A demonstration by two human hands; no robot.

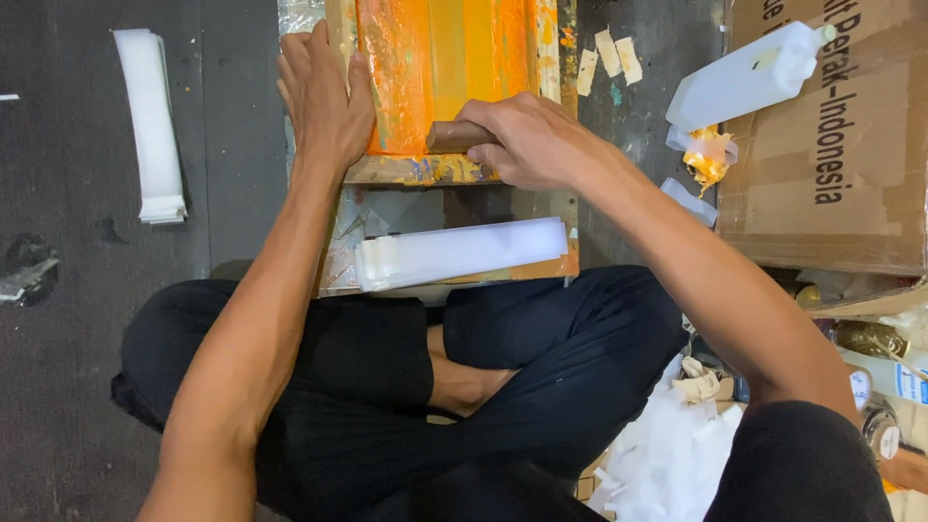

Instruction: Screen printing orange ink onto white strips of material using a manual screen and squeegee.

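A wooden-framed printing screen coated in orange ink lies on the floor ahead of my crossed legs. My left hand presses flat on the frame's left side, fingers together. My right hand grips a brown wooden squeegee handle at the near end of the orange mesh. Just below the frame, a stack of white plastic strips rests on a board by my knees.
A second pile of white strips lies on the dark floor at left. A cardboard box stands at right with a white bottle and an ink-stained rag beside it. White scraps and small bottles sit at lower right.
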